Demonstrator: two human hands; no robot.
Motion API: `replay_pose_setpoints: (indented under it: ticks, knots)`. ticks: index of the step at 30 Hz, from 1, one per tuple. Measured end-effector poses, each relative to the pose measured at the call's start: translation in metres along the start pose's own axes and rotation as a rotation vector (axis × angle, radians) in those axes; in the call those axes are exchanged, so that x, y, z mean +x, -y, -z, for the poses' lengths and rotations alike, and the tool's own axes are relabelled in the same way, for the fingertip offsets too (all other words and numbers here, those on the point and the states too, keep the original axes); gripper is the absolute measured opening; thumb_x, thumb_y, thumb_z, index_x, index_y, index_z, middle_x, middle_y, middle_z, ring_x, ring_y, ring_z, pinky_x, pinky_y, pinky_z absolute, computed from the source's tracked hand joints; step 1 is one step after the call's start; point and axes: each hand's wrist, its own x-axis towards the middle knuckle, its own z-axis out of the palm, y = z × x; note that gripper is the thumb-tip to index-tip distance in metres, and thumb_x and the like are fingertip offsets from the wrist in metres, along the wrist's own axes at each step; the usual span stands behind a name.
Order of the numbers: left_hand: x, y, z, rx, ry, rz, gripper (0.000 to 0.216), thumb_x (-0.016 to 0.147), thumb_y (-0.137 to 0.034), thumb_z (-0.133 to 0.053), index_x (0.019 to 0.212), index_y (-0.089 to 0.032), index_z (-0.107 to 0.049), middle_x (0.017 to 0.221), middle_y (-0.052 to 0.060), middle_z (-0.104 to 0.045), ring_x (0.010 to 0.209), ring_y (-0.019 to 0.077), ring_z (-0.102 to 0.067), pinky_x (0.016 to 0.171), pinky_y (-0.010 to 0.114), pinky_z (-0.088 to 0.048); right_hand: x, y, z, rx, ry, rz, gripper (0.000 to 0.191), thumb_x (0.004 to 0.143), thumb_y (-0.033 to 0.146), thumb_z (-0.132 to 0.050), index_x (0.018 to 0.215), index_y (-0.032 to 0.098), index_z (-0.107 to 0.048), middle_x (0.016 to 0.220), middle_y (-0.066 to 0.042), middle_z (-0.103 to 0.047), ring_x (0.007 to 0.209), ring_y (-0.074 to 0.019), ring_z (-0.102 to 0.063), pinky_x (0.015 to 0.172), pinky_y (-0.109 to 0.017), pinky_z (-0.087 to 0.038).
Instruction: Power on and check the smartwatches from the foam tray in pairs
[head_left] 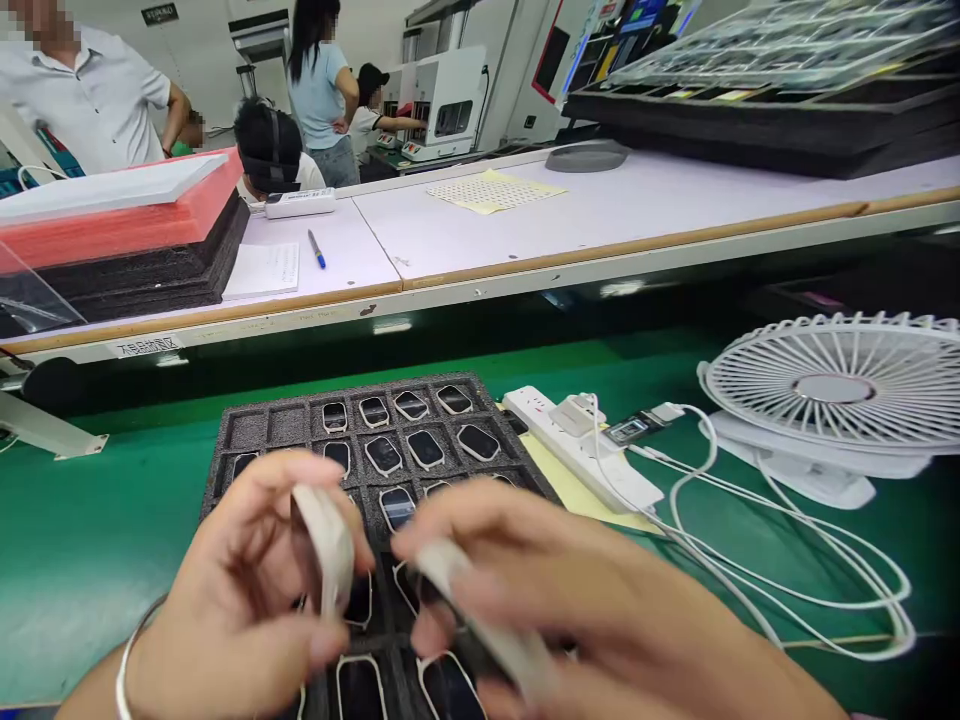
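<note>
Between the thumb and fingers of my left hand (240,590) is a pale smartwatch case (330,550), held on edge. My right hand (570,590) grips a second pale smartwatch case (487,620), tilted and blurred by motion, partly covered by the fingers. Both hands are over a black foam tray (289,428), apart from each other. Rows of smartwatch cases (426,450) with dark screens lie in its compartments. Two pockets at the far left corner of the tray hold nothing. My hands hide much of its near part.
Right of the tray lie a white power strip (577,450) with looping cables (810,560) and a white fan (832,390). Across the back runs a raised shelf (390,240), bearing foam stacks (150,250), a pen (316,250) and a dot-sticker sheet (495,190). Several people are beyond it.
</note>
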Motion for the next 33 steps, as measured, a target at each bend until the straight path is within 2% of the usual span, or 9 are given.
replay_pose_setpoints:
  ticks: [2, 4, 6, 9, 12, 16, 19, 25, 33]
  knots:
    - [0.018, 0.011, 0.01, 0.101, -0.121, -0.056, 0.05, 0.08, -0.01, -0.075, 0.122, -0.034, -0.06, 0.093, 0.0, -0.067, 0.075, 0.0077, -0.061, 0.067, 0.015, -0.05, 0.019, -0.011, 0.007, 0.247, -0.121, 0.046, 0.046, 0.092, 0.019, -0.07, 0.134, 0.035, -0.063, 0.116, -0.006, -0.072, 0.085, -0.0166, -0.074, 0.076, -0.027, -0.061]
    - [0.036, 0.024, 0.018, 0.16, -0.282, -0.064, 0.05, 0.075, -0.009, -0.077, 0.119, -0.026, -0.059, 0.095, 0.001, -0.067, 0.086, 0.0111, -0.063, 0.075, 0.019, -0.052, 0.041, -0.027, 0.016, 0.474, -0.167, 0.011, 0.046, 0.088, 0.017, -0.073, 0.131, 0.03, -0.063, 0.108, -0.005, -0.074, 0.075, -0.014, -0.073, 0.073, -0.026, -0.061]
    - [0.051, 0.037, 0.022, 0.191, -0.388, 0.003, 0.053, 0.068, -0.008, -0.079, 0.116, -0.021, -0.058, 0.093, 0.001, -0.066, 0.077, 0.0094, -0.06, 0.064, 0.017, -0.049, 0.061, -0.045, 0.026, 0.628, -0.238, -0.114, 0.042, 0.085, 0.015, -0.073, 0.126, 0.024, -0.064, 0.103, -0.005, -0.075, 0.072, -0.0146, -0.073, 0.069, -0.025, -0.06]
    - [0.063, 0.053, 0.023, 0.194, -0.503, 0.097, 0.056, 0.062, -0.008, -0.077, 0.111, -0.02, -0.054, 0.085, -0.003, -0.064, 0.057, 0.005, -0.048, 0.048, 0.017, -0.038, 0.08, -0.07, 0.033, 0.737, -0.354, -0.289, 0.024, 0.091, 0.014, -0.064, 0.115, 0.019, -0.063, 0.1, -0.008, -0.076, 0.071, -0.0159, -0.073, 0.068, -0.026, -0.059]
    - [0.064, 0.065, 0.022, 0.165, -0.575, 0.118, 0.056, 0.059, -0.007, -0.074, 0.109, -0.019, -0.051, 0.084, -0.003, -0.065, 0.053, 0.0041, -0.046, 0.048, 0.018, -0.037, 0.085, -0.087, 0.031, 0.753, -0.404, -0.368, 0.014, 0.099, 0.02, -0.053, 0.108, 0.018, -0.063, 0.092, -0.008, -0.076, 0.064, -0.0153, -0.071, 0.061, -0.025, -0.055]
    - [0.06, 0.076, 0.026, 0.084, -0.6, 0.097, 0.059, 0.058, -0.011, -0.072, 0.111, -0.019, -0.048, 0.086, -0.002, -0.067, 0.056, 0.0065, -0.056, 0.056, 0.022, -0.043, 0.085, -0.099, 0.025, 0.749, -0.41, -0.396, 0.013, 0.1, 0.026, -0.052, 0.105, 0.02, -0.062, 0.082, -0.005, -0.073, 0.059, -0.0152, -0.068, 0.058, -0.025, -0.052]
    - [0.057, 0.081, 0.036, -0.006, -0.583, 0.071, 0.056, 0.059, -0.015, -0.071, 0.111, -0.019, -0.048, 0.079, -0.004, -0.064, 0.057, 0.0102, -0.062, 0.06, 0.024, -0.046, 0.085, -0.105, 0.024, 0.741, -0.407, -0.389, 0.016, 0.102, 0.032, -0.051, 0.107, 0.02, -0.06, 0.087, -0.006, -0.073, 0.06, -0.0157, -0.068, 0.058, -0.026, -0.052]
    - [0.055, 0.086, 0.055, -0.07, -0.545, 0.097, 0.046, 0.064, -0.021, -0.068, 0.106, -0.019, -0.05, 0.079, -0.002, -0.065, 0.057, 0.0126, -0.065, 0.058, 0.025, -0.047, 0.087, -0.111, 0.025, 0.691, -0.413, -0.394, 0.023, 0.106, 0.038, -0.043, 0.109, 0.02, -0.056, 0.093, -0.008, -0.075, 0.06, -0.0161, -0.069, 0.056, -0.026, -0.052]
    - [0.051, 0.091, 0.058, -0.071, -0.563, 0.153, 0.05, 0.074, -0.021, -0.07, 0.121, -0.017, -0.053, 0.084, 0.001, -0.067, 0.055, 0.0124, -0.067, 0.055, 0.024, -0.051, 0.085, -0.118, 0.021, 0.627, -0.402, -0.375, 0.023, 0.104, 0.04, -0.049, 0.111, 0.02, -0.057, 0.095, -0.008, -0.075, 0.057, -0.0145, -0.067, 0.054, -0.026, -0.051]
